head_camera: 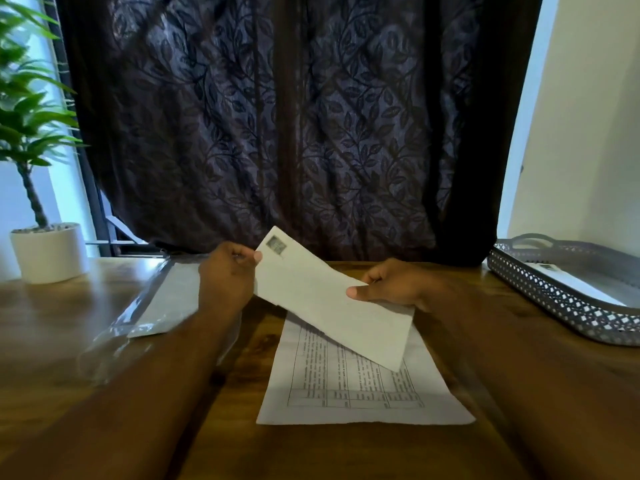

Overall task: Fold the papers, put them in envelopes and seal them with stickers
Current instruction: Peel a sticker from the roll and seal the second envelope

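While both hands hold it above the wooden counter (52, 327), a white envelope (325, 299) tilts from upper left to lower right, with a small grey printed square at its far left corner. The left hand (227, 275) pinches that upper end between thumb and curled fingers; the right hand (394, 285) pinches the right long edge, thumb flat on top. Beneath the envelope a printed sheet (346, 393) with a ruled table lies flat and unfolded on the counter. A clear plastic packet (162, 299) of white stationery lies to the left, near a potted plant (48, 252). At the right, a grey perforated tray (554, 299) holds another envelope (575, 284). A dark leaf-patterned curtain (277, 116) hangs behind.
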